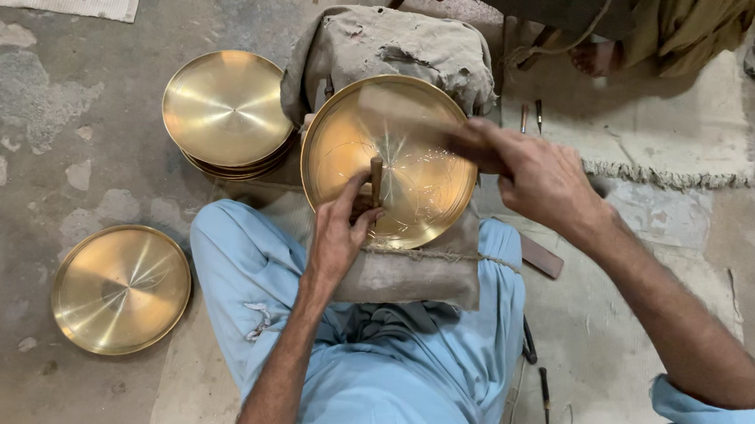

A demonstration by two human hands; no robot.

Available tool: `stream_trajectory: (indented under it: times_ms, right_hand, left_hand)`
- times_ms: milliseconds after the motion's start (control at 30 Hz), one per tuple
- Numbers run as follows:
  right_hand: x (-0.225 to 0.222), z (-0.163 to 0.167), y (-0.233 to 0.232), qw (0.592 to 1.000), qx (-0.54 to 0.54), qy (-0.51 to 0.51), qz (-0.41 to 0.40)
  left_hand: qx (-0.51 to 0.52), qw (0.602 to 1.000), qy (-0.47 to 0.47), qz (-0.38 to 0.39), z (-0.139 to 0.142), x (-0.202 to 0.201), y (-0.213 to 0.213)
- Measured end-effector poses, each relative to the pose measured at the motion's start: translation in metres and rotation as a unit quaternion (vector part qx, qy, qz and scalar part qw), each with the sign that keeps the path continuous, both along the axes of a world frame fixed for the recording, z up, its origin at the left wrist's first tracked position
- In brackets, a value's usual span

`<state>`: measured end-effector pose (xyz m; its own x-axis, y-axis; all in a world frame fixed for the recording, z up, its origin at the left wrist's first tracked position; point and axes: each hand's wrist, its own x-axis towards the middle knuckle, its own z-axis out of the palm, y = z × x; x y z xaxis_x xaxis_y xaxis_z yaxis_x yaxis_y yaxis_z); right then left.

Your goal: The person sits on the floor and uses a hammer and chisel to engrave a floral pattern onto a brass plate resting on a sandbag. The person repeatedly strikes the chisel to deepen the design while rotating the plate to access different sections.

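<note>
A round brass plate leans on a cloth-covered block in front of my lap. My left hand grips a short metal punch held upright against the plate's lower middle. My right hand is raised over the plate's right rim, fingers closed around a blurred handle-like tool that stretches left across the plate. Fine engraved lines show on the plate's surface.
A stack of brass plates sits at the left of the block, and a single brass plate lies on the concrete floor at lower left. Small metal tools lie on the right. Another person's foot rests on a mat behind.
</note>
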<state>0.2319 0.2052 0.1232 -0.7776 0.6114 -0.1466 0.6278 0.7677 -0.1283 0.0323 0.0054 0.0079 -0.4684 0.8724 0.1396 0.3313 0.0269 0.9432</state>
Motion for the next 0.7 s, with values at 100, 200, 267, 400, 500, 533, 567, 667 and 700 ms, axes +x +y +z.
stream_trajectory:
  times_ms: [100,200,267,400,500,533,567,667,700]
  right_hand:
    - [0.0,-0.002,-0.003,0.978,0.193,-0.021,0.079]
    - [-0.001,-0.004,-0.004,0.987,-0.086,0.104,-0.091]
    - [-0.001,-0.005,-0.003,0.999,0.051,0.004,0.006]
    - [0.0,-0.004,-0.002,0.984,0.138,0.081,0.077]
    - [0.002,-0.002,-0.004,0.992,-0.079,0.02,-0.095]
    - [0.002,-0.002,-0.005,0.999,0.005,0.016,-0.038]
    - [0.003,-0.002,-0.007,0.996,0.088,0.012,0.019]
    - [0.006,-0.004,-0.009,0.996,0.014,0.078,-0.032]
    - [0.006,-0.006,-0.009,0.988,-0.066,0.111,-0.084]
  left_hand:
    - [-0.02,1.0,0.017,-0.009,-0.006,-0.002,0.002]
    - [-0.003,1.0,0.015,-0.013,-0.01,-0.002,0.001]
    - [-0.005,1.0,0.019,-0.013,-0.012,-0.002,0.002]
    - [0.001,1.0,0.011,-0.015,-0.009,-0.002,0.001]
    - [0.014,1.0,0.008,-0.021,-0.004,-0.001,0.0]
    - [0.016,0.999,0.02,-0.021,-0.003,-0.001,0.0]
    - [0.018,0.999,0.034,-0.022,-0.001,-0.001,0.0]
    - [0.003,1.0,0.004,-0.029,0.001,-0.002,-0.001]
    - [0.005,1.0,0.005,-0.029,0.002,-0.002,-0.001]
